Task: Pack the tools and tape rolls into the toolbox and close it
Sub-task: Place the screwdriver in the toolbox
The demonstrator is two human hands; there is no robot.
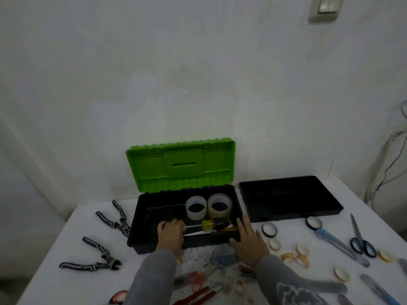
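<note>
Dim, flat light with a greenish-grey cast covers a white wall [198, 73] and white tabletop [330, 238]; no direct light source is visible and shadows are faint and soft. The green toolbox lid [180, 164] is the only saturated colour, while the black tray [290, 199] beside it sinks to near-featureless dark. Wide-angle distortion bends the tabletop edges outward. Items along the lower edge and right corner smear into blur; the grey sleeves [152, 280] look soft and grainy.
</note>
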